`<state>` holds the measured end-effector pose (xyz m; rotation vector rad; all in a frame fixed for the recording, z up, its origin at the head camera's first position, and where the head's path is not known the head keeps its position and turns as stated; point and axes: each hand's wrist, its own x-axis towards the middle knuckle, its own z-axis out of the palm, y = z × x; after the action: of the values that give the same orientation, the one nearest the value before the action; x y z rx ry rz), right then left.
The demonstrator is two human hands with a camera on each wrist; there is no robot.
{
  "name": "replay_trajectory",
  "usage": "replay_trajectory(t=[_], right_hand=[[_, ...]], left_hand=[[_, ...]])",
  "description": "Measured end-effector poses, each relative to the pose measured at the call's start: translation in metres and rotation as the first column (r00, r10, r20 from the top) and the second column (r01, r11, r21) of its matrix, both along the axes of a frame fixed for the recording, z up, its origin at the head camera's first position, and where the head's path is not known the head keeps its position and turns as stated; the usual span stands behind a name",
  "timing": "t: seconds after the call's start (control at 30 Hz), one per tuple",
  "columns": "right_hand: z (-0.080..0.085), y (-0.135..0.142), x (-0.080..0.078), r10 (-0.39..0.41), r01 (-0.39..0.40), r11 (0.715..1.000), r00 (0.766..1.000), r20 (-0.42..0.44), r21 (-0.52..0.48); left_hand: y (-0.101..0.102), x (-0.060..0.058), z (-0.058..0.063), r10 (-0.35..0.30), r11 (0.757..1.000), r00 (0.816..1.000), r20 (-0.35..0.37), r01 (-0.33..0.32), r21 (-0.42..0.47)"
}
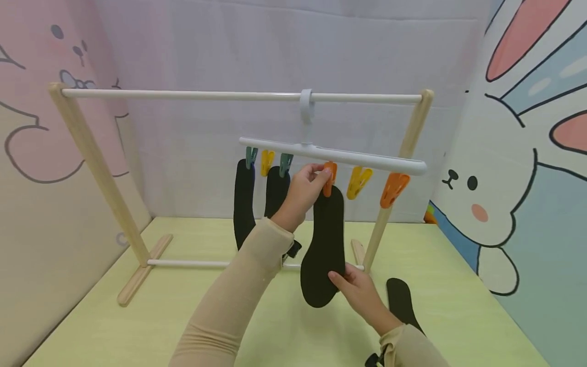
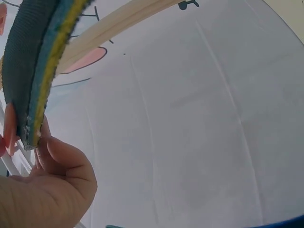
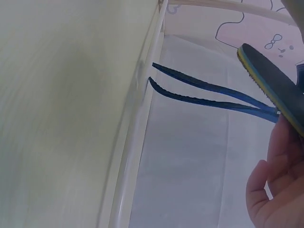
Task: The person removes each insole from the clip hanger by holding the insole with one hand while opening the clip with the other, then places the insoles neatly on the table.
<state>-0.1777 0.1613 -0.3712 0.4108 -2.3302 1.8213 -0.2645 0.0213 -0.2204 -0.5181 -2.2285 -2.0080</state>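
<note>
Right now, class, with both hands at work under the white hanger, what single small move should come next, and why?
Probably ease the left hand's pinch on the orange clothespin, letting it close on the black insole: the clothespin overlaps the insole's narrow upper end, and the right hand holds the wide lower end, seemingly steadying it.

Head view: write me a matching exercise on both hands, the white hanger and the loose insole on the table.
1. left hand
2. right hand
3. white hanger
4. loose insole

A. lying on the table
B. gripping the held insole near its lower end
C. pinching an orange clip
D. hooked over the upper rod

Pairs: 1-C, 2-B, 3-D, 4-A
</note>
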Motion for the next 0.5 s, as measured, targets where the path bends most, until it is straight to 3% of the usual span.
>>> replay_trajectory(t=[0.2,0.33,0.5], right_hand=[[0.009,0.005,-0.005,0.080,-0.074,0.990,0.996,-0.042,0.121],[0.026,0.004,-0.013,0.023,-0.016,0.977,0.999,-0.027,0.214],[0.044,-0.001,-0.022,-0.069,0.087,0.972,0.994,-0.087,0.221]], left_hand=[[-0.003,-0.004,0.005,-0.095,0.995,0.994,0.043,0.095,0.003],[-0.004,-0.005,0.008,-0.132,0.991,0.989,0.061,0.133,-0.003],[-0.003,-0.005,0.008,-0.151,0.988,0.985,0.080,0.151,0.014]])
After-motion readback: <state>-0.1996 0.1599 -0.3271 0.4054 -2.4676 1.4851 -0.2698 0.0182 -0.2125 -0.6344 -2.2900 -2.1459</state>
